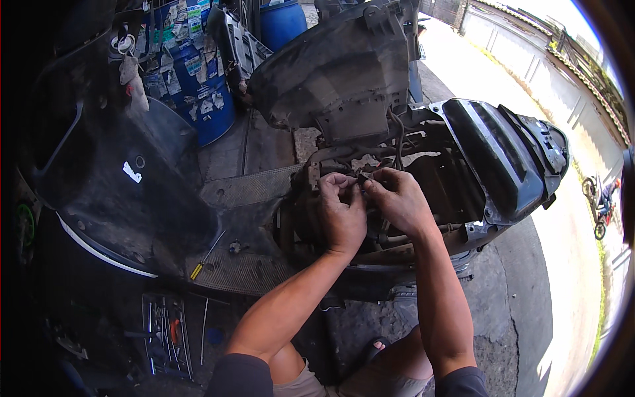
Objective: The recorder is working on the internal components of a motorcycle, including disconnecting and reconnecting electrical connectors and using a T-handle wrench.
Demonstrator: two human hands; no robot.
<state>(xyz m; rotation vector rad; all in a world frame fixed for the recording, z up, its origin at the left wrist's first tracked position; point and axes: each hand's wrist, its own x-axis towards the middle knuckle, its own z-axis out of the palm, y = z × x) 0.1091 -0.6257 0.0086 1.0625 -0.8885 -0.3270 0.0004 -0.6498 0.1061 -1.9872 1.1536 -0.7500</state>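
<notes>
My left hand point(344, 215) and my right hand point(402, 204) meet over the open middle of a dark scooter. Thumbs and fingers of both are pinched on a small dark piece point(362, 178), too small for me to tell its kind. Below and around them lie the scooter's frame and hoses point(397, 142), partly hidden by my hands. A large black plastic compartment point(337, 73) stands raised just beyond the hands. To their right is the black tail cover point(493, 149).
A screwdriver point(204, 259) with a yellow handle lies on the scooter's footboard point(254, 271). Left of it rises the black front panel point(126, 178). A tray of tools point(165, 334) sits on the ground at lower left. Blue drums point(282, 25) stand behind; a motorcycle point(600, 202) with a rider is far right.
</notes>
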